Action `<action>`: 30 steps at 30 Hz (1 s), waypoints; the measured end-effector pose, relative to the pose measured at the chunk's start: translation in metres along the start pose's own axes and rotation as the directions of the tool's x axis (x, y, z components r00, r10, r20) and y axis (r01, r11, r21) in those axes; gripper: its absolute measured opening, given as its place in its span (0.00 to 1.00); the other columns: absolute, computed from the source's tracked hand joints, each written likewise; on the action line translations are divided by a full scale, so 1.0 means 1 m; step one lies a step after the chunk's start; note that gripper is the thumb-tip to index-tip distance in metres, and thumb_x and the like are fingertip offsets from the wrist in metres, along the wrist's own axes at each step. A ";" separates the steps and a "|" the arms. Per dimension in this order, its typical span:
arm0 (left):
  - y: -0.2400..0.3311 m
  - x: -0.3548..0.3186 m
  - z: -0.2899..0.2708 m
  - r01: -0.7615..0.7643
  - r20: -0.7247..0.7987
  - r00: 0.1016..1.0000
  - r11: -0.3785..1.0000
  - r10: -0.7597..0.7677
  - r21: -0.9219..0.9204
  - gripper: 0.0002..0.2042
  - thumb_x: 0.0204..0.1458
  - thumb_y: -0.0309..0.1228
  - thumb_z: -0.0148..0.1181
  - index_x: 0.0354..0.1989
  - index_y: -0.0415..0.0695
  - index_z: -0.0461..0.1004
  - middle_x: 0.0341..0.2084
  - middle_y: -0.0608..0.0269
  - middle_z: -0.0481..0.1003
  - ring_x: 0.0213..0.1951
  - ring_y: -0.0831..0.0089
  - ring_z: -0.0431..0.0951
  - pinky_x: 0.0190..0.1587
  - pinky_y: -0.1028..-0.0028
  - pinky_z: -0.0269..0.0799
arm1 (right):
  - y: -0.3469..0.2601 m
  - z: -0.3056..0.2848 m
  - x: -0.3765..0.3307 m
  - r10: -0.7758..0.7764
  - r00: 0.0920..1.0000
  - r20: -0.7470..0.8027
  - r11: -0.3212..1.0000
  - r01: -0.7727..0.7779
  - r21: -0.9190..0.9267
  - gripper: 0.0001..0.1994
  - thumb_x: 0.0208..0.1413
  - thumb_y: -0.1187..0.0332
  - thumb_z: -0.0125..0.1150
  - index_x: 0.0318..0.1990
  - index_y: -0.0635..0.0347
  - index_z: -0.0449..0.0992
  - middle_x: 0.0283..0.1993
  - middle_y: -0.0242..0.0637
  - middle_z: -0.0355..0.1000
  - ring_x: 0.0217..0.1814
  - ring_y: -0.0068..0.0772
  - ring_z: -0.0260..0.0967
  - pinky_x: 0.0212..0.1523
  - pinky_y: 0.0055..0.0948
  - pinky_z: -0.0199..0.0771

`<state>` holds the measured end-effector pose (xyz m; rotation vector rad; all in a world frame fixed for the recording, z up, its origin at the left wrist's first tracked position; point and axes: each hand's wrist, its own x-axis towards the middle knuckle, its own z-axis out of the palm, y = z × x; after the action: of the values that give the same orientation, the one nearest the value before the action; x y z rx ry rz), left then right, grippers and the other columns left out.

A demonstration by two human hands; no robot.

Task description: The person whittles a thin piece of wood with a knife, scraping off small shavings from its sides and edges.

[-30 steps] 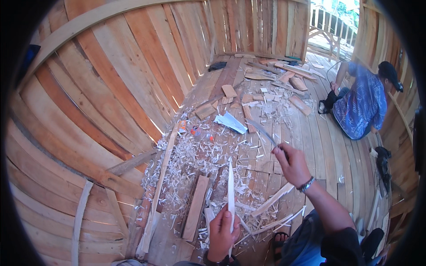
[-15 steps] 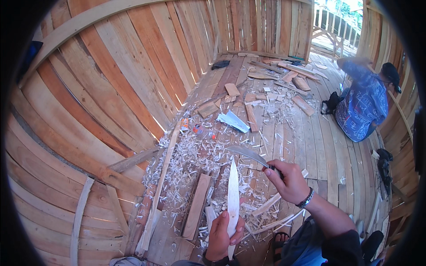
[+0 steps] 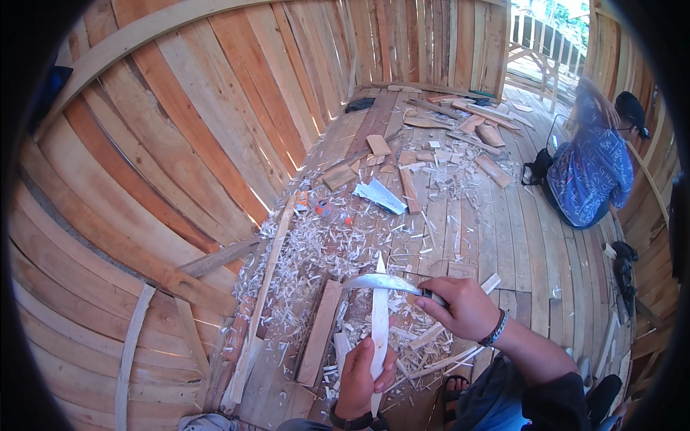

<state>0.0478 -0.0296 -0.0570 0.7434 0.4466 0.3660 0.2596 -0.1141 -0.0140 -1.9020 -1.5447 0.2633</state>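
My left hand point(image 3: 356, 381) is closed round the lower part of a pale, carved piece of wood point(image 3: 379, 320). This piece stands nearly upright and narrows to a point at the top. In my right hand point(image 3: 466, 309) is the dark handle of a curved knife point(image 3: 382, 281). The knife's blade lies across the upper part of the wood, its tip pointing left. Whether the edge bites into the wood I cannot tell. Beside my left hand a thick reddish wooden block point(image 3: 320, 337) lies on the floor.
Wood shavings point(image 3: 295, 255) cover the plank floor ahead, with a folded pale sheet point(image 3: 379, 196) among them. Boards and offcuts point(image 3: 474, 122) lie farther off. At the right a person point(image 3: 589, 169) in a patterned blue shirt sits. A plank wall point(image 3: 194, 108) rises at left.
My right hand has brought the knife down and slightly left, from above the wood's tip to across its upper part. The left hand keeps its hold. The other person's arm has moved.
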 end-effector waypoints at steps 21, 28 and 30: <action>-0.022 0.014 0.002 -0.022 -0.198 0.977 0.965 0.076 0.263 0.20 0.67 0.32 0.47 0.65 0.38 0.63 0.20 0.75 0.64 0.18 0.90 0.58 0.19 0.85 0.53 | 0.028 0.013 0.008 0.183 0.978 -0.103 0.931 -0.206 -0.302 0.17 0.63 0.52 0.53 0.35 0.58 0.76 0.29 0.45 0.75 0.30 0.51 0.75 0.30 0.47 0.74; -0.013 0.010 0.005 -0.068 -0.176 0.980 0.987 0.093 0.147 0.22 0.70 0.40 0.37 0.66 0.39 0.60 0.23 0.64 0.70 0.16 0.83 0.63 0.18 0.81 0.60 | 0.065 -0.020 0.028 0.365 0.870 -0.332 0.915 -0.401 -0.045 0.15 0.64 0.59 0.54 0.36 0.65 0.74 0.22 0.51 0.71 0.25 0.53 0.72 0.28 0.44 0.69; -0.012 0.015 0.000 -0.068 -0.198 0.976 0.992 0.088 0.105 0.24 0.70 0.43 0.34 0.65 0.39 0.60 0.25 0.58 0.74 0.16 0.79 0.66 0.19 0.79 0.62 | 0.042 -0.011 0.021 0.338 0.912 -0.234 0.941 -0.330 0.073 0.15 0.64 0.59 0.54 0.37 0.65 0.74 0.22 0.51 0.70 0.25 0.53 0.72 0.28 0.43 0.68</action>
<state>0.0619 -0.0305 -0.0695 0.8241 0.6322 0.4995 0.3053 -0.1017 -0.0260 -2.0822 -1.0448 0.1917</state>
